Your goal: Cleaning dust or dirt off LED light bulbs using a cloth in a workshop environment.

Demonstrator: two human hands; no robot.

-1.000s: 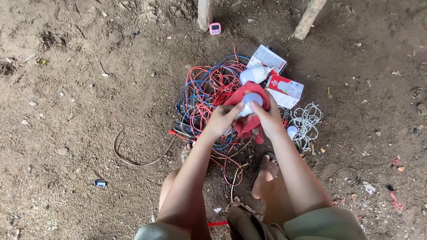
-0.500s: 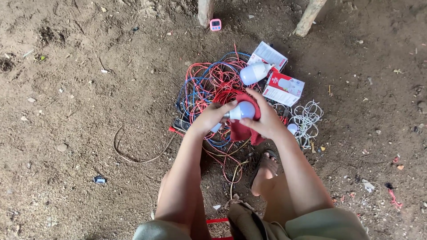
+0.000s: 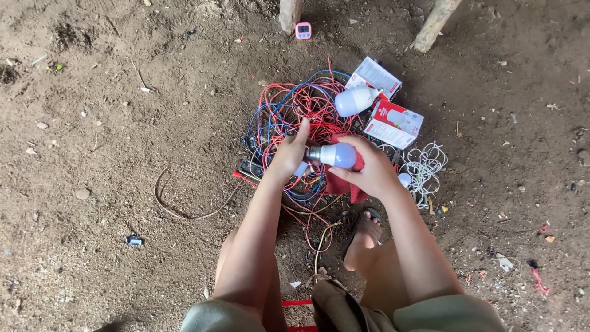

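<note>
Squatting over bare dirt ground (image 3: 92, 123), a person works with both hands above a heap of wire. Far left lie scattered pebbles, a small dark scrap (image 3: 133, 240) and a loose brownish cord (image 3: 184, 206) that curves across the soil toward the heap. Next comes the tangle of red and blue wires (image 3: 289, 110), spread on the ground under the hands.

The left hand (image 3: 289, 157) reaches in from below, its fingers closed lightly around the metal base end of a white bulb (image 3: 338, 155), thumb raised beside it. The bulb lies sideways between the two hands, held just above the wires, base pointing left. The right hand (image 3: 369, 169) cups the rounded end of the bulb from the right, fingers curled around it together with a red cloth (image 3: 344, 184) that hangs beneath the palm.

Above the hands, a second white bulb (image 3: 354, 100) rests on the wires, touching an opened white and red box (image 3: 375, 75). Just beside it to the right lies another white and red box (image 3: 394, 123). Further right, a small coil of white wire (image 3: 424, 166) sits on the ground near the right wrist.

At the top edge stand two wooden posts (image 3: 433, 24), with a small pink gadget (image 3: 303, 30) on the soil between them. Below, a sandalled foot (image 3: 364, 237) shows between the forearms.
</note>
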